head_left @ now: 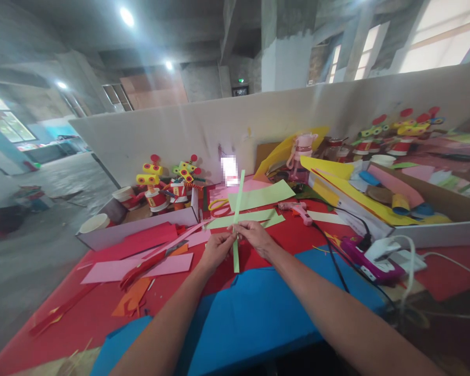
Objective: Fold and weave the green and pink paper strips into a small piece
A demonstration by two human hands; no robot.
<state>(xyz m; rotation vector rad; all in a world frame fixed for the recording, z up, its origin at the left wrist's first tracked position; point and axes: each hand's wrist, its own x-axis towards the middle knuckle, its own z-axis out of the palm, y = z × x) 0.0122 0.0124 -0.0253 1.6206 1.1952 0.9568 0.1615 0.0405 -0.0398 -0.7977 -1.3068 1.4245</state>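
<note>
The fingers (pixel 244 228) of the left hand (pixel 219 248) and right hand (pixel 256 237) are pinching one green strip (pixel 236 256). Right of them, one pink glue gun (pixel 302 211) is lying; beyond, leftward, two robot figures (pixel 155 196) are standing, chest markings unreadable.

You had a dim grey ceiling (pixel 196 23) overhead, where a lamp (pixel 127 17) flared into bluish haze and streaks. Daylight glared through the windows (pixel 446 39) at upper right, bleaching their panes. A blown-out white patch (pixel 230 168) against the partition (pixel 172 133) broke into blocky pixels. Your pale green strip (pixel 236 256) showed fairly clearly, shadow darkened the bottom edge below the blue sheet (pixel 254 308), and the wide lens stretched your forearms (pixel 317 292) and smeared the far right
</note>
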